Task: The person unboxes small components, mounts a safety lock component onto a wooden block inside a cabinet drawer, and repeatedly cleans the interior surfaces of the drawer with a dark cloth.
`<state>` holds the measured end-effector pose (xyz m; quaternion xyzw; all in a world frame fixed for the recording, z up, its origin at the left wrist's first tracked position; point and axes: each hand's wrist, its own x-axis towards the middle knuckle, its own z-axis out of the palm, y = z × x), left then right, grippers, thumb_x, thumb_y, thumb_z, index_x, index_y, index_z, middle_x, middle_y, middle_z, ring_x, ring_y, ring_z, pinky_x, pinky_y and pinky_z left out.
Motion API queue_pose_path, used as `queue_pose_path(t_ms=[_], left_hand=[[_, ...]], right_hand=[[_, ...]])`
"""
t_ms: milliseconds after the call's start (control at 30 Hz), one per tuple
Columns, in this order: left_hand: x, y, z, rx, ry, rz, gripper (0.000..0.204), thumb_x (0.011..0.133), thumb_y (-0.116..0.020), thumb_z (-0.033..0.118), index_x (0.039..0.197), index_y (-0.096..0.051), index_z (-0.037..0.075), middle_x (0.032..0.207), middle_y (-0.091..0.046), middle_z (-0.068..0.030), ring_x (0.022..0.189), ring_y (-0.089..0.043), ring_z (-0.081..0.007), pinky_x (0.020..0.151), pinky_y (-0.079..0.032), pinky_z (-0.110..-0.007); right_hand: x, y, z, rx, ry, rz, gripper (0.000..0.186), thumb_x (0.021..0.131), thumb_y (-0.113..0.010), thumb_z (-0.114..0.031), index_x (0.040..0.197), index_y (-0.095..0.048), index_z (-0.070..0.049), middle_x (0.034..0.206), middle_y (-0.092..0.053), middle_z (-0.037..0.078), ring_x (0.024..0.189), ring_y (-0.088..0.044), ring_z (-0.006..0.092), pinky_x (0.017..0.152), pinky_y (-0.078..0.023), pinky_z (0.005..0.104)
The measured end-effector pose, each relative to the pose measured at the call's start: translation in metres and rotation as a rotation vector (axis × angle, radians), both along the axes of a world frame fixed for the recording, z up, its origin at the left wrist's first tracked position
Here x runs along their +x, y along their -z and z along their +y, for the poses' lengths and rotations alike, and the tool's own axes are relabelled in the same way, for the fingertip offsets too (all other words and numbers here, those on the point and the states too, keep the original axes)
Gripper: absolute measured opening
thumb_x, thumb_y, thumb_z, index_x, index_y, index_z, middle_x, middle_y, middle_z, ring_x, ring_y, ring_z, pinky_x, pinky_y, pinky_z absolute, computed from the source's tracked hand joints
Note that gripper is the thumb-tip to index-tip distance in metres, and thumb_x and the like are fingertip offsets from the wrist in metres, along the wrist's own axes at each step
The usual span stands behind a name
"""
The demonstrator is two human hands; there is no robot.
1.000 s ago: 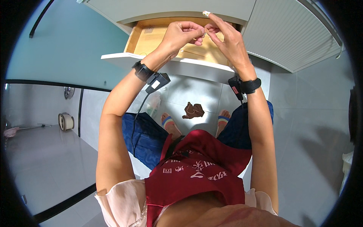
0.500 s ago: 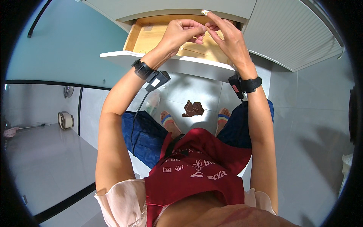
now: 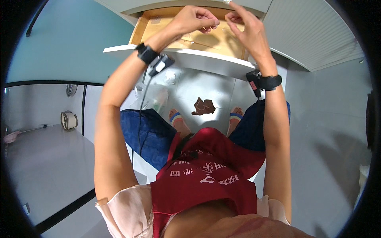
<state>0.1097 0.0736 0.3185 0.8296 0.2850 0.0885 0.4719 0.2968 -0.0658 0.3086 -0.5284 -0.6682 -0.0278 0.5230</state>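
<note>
Both my hands are over an open wooden drawer (image 3: 158,31) with a white front (image 3: 214,63). My left hand (image 3: 195,20) is closed, its thumb and forefinger pressed together and the other fingers curled. Anything between its fingertips is too small to make out. Close by on the right, my right hand (image 3: 251,33) has its thumb and some fingers drawn together, while the forefinger, with a white wrap (image 3: 227,1) on its tip, points up and away. What it may hold does not show. Small clear scraps (image 3: 186,39) lie on the drawer's bottom.
A brown crumpled cloth (image 3: 204,106) lies on the tiled floor between my feet. Clear plastic bags (image 3: 156,97) are beside my left leg. A ribbed white cabinet panel (image 3: 313,35) stands at right, and blue-green glass (image 3: 79,43) at left. A cable hangs from my left wrist.
My hands, which met at the fingertips, are now apart with a gap between them. The drawer sits slightly higher in view, and more of the plastic bags shows.
</note>
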Motion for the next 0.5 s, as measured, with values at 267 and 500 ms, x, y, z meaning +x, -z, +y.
queue_pose_path(t_ms=[267,500], left_hand=[[0.041,0.072,0.061,0.493,0.683,0.610,0.021,0.072,-0.081,0.007,0.090,-0.070,0.001,0.084,-0.072,-0.0111,0.080,-0.069,-0.0258,0.070,-0.053,-0.035],[0.045,0.115,0.077,0.638,0.798,0.591,0.019,0.071,-0.075,0.006,0.081,-0.059,0.005,0.074,-0.066,-0.0117,0.073,-0.065,-0.0362,0.063,-0.049,-0.044]], right_hand=[[0.025,0.015,0.011,-0.290,-0.146,0.409,0.062,0.087,-0.069,0.001,0.145,-0.047,0.003,0.098,-0.070,0.010,0.087,-0.066,0.0133,0.080,-0.057,0.0266],[0.032,0.010,0.014,-0.321,-0.225,0.572,0.066,0.087,-0.070,0.002,0.147,-0.044,0.003,0.099,-0.069,0.010,0.087,-0.065,0.0116,0.079,-0.056,0.0243]])
